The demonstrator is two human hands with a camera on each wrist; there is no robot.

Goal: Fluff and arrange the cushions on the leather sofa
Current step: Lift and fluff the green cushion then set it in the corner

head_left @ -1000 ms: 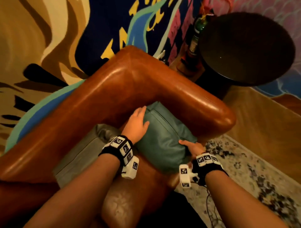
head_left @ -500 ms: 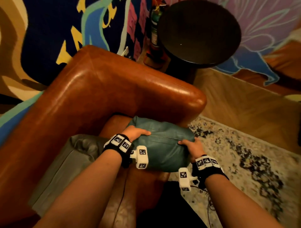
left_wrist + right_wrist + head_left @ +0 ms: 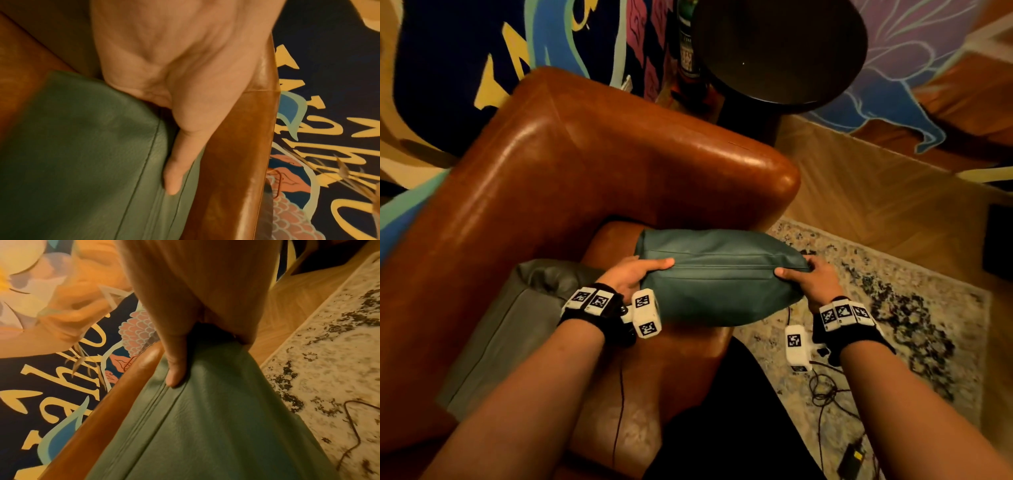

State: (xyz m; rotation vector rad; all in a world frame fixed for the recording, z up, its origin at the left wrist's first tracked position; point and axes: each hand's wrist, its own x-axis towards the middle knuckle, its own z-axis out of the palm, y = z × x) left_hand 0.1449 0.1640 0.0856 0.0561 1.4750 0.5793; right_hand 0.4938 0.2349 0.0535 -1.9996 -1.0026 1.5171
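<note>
A teal leather cushion (image 3: 719, 274) is held level above the seat of the brown leather sofa (image 3: 571, 178), its seam facing up. My left hand (image 3: 633, 274) grips its left end, thumb lying along the top seam. My right hand (image 3: 808, 279) grips the right end, thumb on top. In the left wrist view the thumb (image 3: 176, 164) presses the cushion (image 3: 82, 162) beside the sofa arm (image 3: 236, 162). The right wrist view has my thumb (image 3: 176, 368) pinching the teal leather (image 3: 205, 434). A grey cushion (image 3: 510, 329) lies on the seat at the left.
A dark round side table (image 3: 780, 51) stands behind the sofa arm, with a bottle (image 3: 688, 51) beside it. A patterned rug (image 3: 893, 329) with loose cables (image 3: 828, 390) covers the wood floor on the right. A painted mural wall (image 3: 482, 51) is behind the sofa.
The teal cushion has been lifted out of the sofa corner and turned level between both hands. My left hand moved from its top to its left end; the view swung right.
</note>
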